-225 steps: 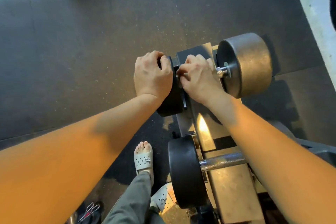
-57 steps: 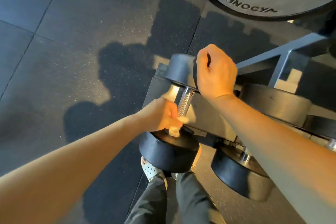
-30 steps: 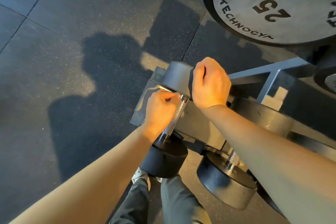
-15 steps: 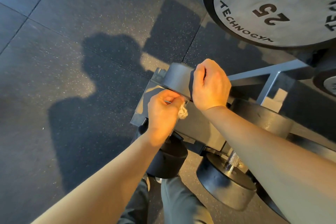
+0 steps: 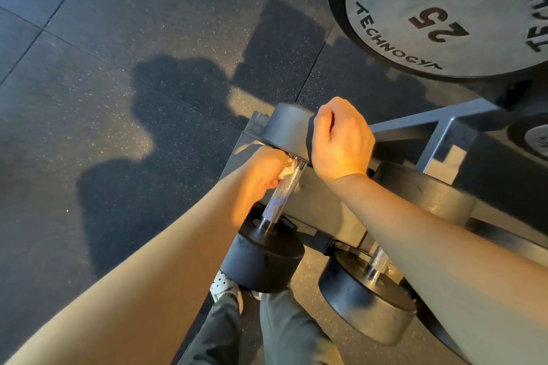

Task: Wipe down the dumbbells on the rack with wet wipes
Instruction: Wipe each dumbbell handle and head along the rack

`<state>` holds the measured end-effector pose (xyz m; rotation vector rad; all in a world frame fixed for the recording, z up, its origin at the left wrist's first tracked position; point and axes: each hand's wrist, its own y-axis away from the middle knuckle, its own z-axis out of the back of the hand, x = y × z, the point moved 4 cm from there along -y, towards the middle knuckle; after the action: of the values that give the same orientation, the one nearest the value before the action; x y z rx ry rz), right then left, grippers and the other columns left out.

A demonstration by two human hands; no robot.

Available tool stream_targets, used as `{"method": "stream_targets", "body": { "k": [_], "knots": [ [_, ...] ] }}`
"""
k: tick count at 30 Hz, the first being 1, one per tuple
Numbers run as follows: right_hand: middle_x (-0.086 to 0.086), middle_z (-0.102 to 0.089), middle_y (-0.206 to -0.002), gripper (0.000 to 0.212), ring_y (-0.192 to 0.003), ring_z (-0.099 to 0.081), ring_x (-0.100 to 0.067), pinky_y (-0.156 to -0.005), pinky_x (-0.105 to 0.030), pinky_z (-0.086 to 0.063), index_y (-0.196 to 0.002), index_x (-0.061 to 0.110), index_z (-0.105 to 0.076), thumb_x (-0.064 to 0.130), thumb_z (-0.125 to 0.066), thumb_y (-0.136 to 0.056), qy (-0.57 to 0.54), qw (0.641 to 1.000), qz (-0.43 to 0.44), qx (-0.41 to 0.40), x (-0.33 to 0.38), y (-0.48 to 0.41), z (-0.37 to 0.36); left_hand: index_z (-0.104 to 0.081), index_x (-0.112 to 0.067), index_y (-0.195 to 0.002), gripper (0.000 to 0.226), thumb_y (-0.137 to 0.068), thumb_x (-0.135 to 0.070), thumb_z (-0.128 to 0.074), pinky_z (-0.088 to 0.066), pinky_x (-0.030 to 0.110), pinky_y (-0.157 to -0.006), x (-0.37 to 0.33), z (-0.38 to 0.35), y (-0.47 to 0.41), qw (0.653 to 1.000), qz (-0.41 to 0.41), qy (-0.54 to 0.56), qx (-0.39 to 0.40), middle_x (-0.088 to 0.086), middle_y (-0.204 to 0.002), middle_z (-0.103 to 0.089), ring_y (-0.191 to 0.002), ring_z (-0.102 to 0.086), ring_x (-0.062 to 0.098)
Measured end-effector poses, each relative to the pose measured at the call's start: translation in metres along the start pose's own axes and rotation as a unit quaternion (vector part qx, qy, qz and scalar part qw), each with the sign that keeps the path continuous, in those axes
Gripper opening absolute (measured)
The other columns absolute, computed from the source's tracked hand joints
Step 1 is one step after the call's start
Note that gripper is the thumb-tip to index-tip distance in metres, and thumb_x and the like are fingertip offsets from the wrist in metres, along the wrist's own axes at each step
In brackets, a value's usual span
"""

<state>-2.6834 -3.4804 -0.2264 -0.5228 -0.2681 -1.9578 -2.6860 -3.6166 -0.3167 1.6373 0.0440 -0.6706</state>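
Observation:
A black dumbbell with a knurled steel handle lies at the left end of the grey rack. Its near head points toward me, its far head away. My left hand is closed around a crumpled white wet wipe, pressed against the top of the handle just under the far head. My right hand grips the far head's rim from above. A second dumbbell lies to the right, partly hidden by my right forearm.
A large grey 25 weight plate stands at the upper right. More dumbbell heads line the rack behind my right arm. Dark rubber floor fills the left. My legs and a white shoe are below the rack.
My left hand has slid the wipe up the handle from the near head to just under the far head. My right hand has stayed on the far head.

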Motion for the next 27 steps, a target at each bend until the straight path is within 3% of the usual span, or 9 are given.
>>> {"method": "stream_targets", "body": {
  "k": [5, 9, 14, 17, 19, 21, 23, 25, 27],
  "knots": [
    [0.004, -0.053, -0.078, 0.039, -0.073, -0.055, -0.019, -0.063, -0.045, -0.052, -0.084, 0.017, -0.057, 0.038, -0.029, -0.101, -0.003, 1.000, 0.001, 0.000, 0.000, 0.000, 0.000, -0.074, -0.002, -0.085, 0.013, -0.092, -0.002, -0.063, -0.059, 0.041, -0.071, 0.010, 0.002, 0.051, 0.959, -0.276, -0.025, -0.058, 0.015, -0.078, -0.073, -0.074, -0.072, 0.025],
    [0.004, -0.054, -0.079, 0.040, -0.072, -0.056, -0.016, -0.063, -0.044, -0.054, -0.084, 0.018, -0.058, 0.039, -0.030, -0.103, 0.001, 1.000, 0.007, -0.011, 0.003, 0.001, 0.001, -0.067, -0.013, -0.089, 0.006, -0.092, -0.012, -0.071, -0.043, 0.022, -0.067, 0.009, -0.009, 0.068, 0.835, -0.448, -0.263, -0.179, -0.003, -0.082, -0.064, -0.072, -0.059, 0.011],
    [0.005, -0.054, -0.078, 0.041, -0.072, -0.055, -0.016, -0.059, -0.037, -0.048, -0.083, 0.019, -0.057, 0.042, -0.029, -0.102, 0.004, 1.000, 0.000, -0.024, 0.000, 0.004, 0.002, -0.066, -0.011, -0.101, 0.011, -0.097, -0.022, -0.067, -0.040, 0.024, -0.066, 0.012, -0.013, 0.065, 0.795, -0.457, -0.353, -0.184, 0.004, -0.090, -0.068, -0.073, -0.061, 0.016],
    [0.003, -0.053, -0.077, 0.035, -0.070, -0.052, -0.018, -0.058, -0.035, -0.036, -0.079, 0.020, -0.052, 0.039, -0.034, -0.102, -0.012, 1.000, -0.001, -0.011, 0.003, 0.002, 0.001, -0.063, -0.015, -0.109, 0.013, -0.100, -0.024, -0.059, -0.042, 0.031, -0.060, 0.012, -0.018, 0.071, 0.736, -0.434, -0.485, -0.186, 0.004, -0.093, -0.068, -0.080, -0.068, 0.025],
    [0.002, -0.056, -0.082, 0.033, -0.077, -0.053, -0.018, -0.064, -0.039, -0.043, -0.081, 0.019, -0.056, 0.038, -0.037, -0.101, -0.067, 0.997, -0.026, -0.014, 0.004, 0.005, 0.005, -0.059, -0.018, -0.115, 0.017, -0.099, -0.024, -0.055, -0.042, 0.032, -0.061, 0.013, -0.020, 0.078, 0.706, -0.386, -0.573, -0.159, 0.003, -0.097, -0.069, -0.085, -0.069, 0.028],
    [0.000, -0.059, -0.093, 0.027, -0.089, -0.052, -0.016, -0.077, -0.036, -0.045, -0.089, 0.017, -0.062, 0.033, -0.043, -0.099, -0.141, 0.985, -0.063, -0.077, -0.002, 0.027, 0.019, -0.061, -0.019, -0.105, 0.012, -0.096, -0.027, -0.057, -0.039, 0.031, -0.063, 0.010, -0.012, 0.084, 0.749, -0.308, -0.566, -0.154, 0.004, -0.093, -0.068, -0.085, -0.066, 0.031],
    [-0.001, -0.059, -0.096, 0.011, -0.088, -0.054, -0.017, -0.079, -0.035, -0.047, -0.094, 0.014, -0.064, 0.017, -0.054, -0.097, -0.200, 0.964, -0.111, -0.138, -0.012, 0.075, 0.034, -0.056, -0.018, -0.076, 0.026, -0.091, -0.035, -0.067, -0.036, 0.031, -0.061, 0.005, 0.002, 0.086, 0.856, -0.238, -0.432, -0.157, 0.000, -0.074, -0.062, -0.073, -0.057, 0.027],
    [0.000, -0.062, -0.085, 0.009, -0.077, -0.058, -0.017, -0.074, -0.045, -0.052, -0.089, 0.016, -0.064, 0.013, -0.061, -0.096, -0.260, 0.941, -0.203, -0.078, -0.018, 0.122, 0.026, -0.051, -0.015, -0.061, 0.041, -0.084, -0.035, -0.079, -0.038, 0.031, -0.058, 0.002, 0.007, 0.087, 0.927, -0.208, -0.290, -0.114, -0.005, -0.057, -0.055, -0.060, -0.049, 0.019],
    [0.002, -0.066, -0.078, 0.007, -0.074, -0.065, -0.021, -0.073, -0.051, -0.056, -0.088, 0.021, -0.066, 0.022, -0.070, -0.093, -0.320, 0.904, -0.282, 0.032, -0.013, 0.146, 0.006, -0.064, -0.015, -0.061, 0.031, -0.081, -0.029, -0.083, -0.052, 0.035, -0.066, 0.001, 0.003, 0.095, 0.960, -0.197, -0.191, -0.058, 0.004, -0.062, -0.066, -0.060, -0.056, 0.017]
  ]
}}
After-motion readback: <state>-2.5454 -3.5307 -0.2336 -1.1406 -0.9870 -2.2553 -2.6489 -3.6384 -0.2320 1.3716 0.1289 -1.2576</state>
